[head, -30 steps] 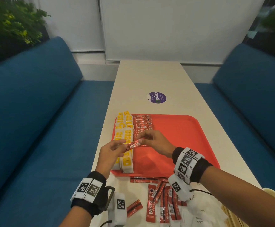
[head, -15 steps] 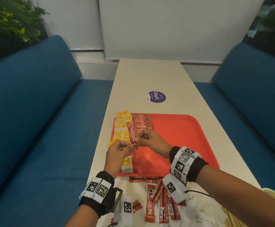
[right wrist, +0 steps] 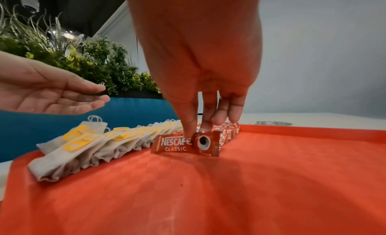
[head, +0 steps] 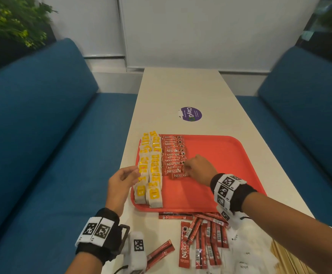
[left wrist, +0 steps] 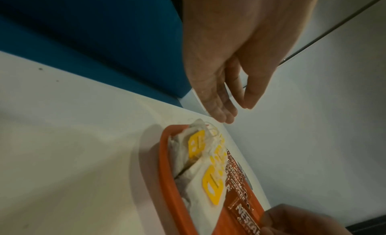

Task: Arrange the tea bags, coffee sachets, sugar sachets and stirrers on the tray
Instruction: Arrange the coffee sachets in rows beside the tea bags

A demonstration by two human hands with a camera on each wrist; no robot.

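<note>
A red tray (head: 220, 165) carries two rows of yellow-tagged tea bags (head: 151, 171) along its left side, with a row of red coffee sachets (head: 174, 155) beside them. My right hand (head: 187, 168) pinches the nearest coffee sachet (right wrist: 177, 144) between thumb and fingers (right wrist: 208, 123), its lower edge touching the tray (right wrist: 229, 189) at the front of the row. My left hand (head: 131, 174) hovers open over the tray's left rim (left wrist: 165, 164), above the tea bags (left wrist: 200, 172), holding nothing. In the right wrist view the left hand (right wrist: 100, 94) is palm up.
Loose coffee sachets (head: 202, 244) lie on the table in front of the tray. White sugar sachets (head: 248, 252) and wooden stirrers (head: 287, 260) sit at the near right. A purple sticker (head: 190, 114) lies beyond the tray. Blue sofas flank the table.
Both hands held one coffee sachet over the tray. The left hand has let go and drawn back left; the right hand has set the sachet down at the front of the coffee row.
</note>
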